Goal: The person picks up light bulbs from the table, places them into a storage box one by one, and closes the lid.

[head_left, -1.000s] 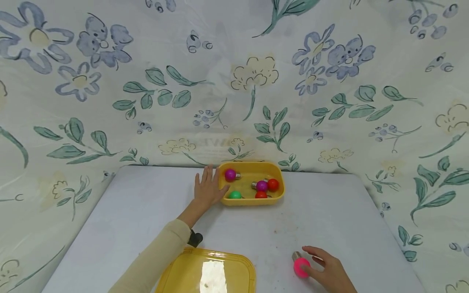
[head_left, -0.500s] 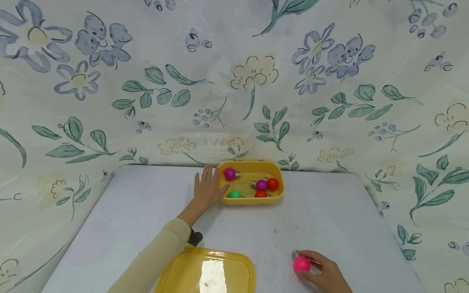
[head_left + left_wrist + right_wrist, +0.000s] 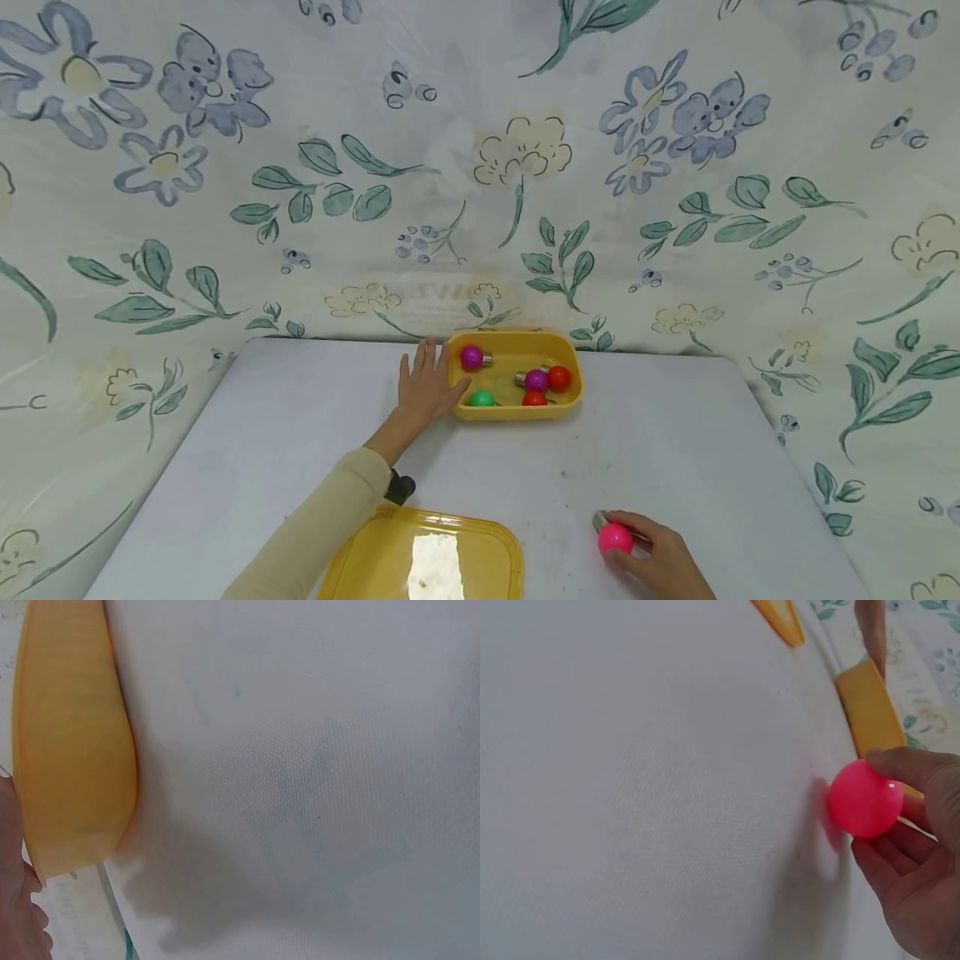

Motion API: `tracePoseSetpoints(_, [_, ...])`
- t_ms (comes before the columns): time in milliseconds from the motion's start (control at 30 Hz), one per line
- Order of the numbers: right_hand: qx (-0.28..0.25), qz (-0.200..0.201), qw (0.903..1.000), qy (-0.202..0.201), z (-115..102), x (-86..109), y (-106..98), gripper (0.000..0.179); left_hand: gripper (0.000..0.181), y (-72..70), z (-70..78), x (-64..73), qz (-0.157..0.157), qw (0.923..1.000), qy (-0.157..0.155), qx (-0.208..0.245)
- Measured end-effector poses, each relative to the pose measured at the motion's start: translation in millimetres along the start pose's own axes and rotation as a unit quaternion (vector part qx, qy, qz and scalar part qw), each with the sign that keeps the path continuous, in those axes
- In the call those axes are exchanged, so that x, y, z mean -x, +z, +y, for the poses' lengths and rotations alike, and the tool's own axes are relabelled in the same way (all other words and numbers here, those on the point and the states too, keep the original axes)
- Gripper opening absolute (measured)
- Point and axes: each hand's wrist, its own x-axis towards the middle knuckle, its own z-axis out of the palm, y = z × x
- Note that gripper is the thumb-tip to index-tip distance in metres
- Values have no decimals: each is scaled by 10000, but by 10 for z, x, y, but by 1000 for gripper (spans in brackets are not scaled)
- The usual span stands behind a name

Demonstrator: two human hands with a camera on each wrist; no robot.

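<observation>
My right hand [image 3: 663, 552] pinches a bright pink light bulb [image 3: 616, 538] between thumb and fingers, its metal base tipped up toward the far left. In the right wrist view the round pink globe [image 3: 865, 799] shows close over the white table, its shadow beside it. My left hand [image 3: 426, 385] rests against the left end of a yellow bin [image 3: 517, 413], fingers straight and spread, thumb over its rim. Inside the bin lie several bulbs: a purple bulb [image 3: 471, 358], a second purple bulb [image 3: 536, 380], a red bulb [image 3: 558, 378], another red one and a green bulb [image 3: 481, 398].
A shallow yellow tray [image 3: 360, 575] lies at the table's near edge, partly under the left sleeve [image 3: 322, 525]. Behind the white table [image 3: 675, 433] hangs a floral cloth [image 3: 450, 183]. A black device [image 3: 400, 487] sits at the left wrist.
My right hand's fingers have come in around the pink bulb and gripped it. The bulb has shifted slightly up and left, its base tilting left. The left hand stays put.
</observation>
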Motion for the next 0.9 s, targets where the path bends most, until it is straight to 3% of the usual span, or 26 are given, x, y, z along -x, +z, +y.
tracePoseSetpoints(233, [164, 31, 9997, -163, -9, -115, -5, 44, 81, -10, -3, 18, -42, 10000, -22, 57])
tracePoseSetpoints(500, [189, 173, 9926, -1190, -174, -244, -38, 44, 82, 10, -21, 14, -34, 10000, -34, 55])
tracePoseSetpoints(900, [328, 181, 9929, -1133, -553, -531, -52, 44, 81, 3, -16, 16, -9, 9999, -5, 107])
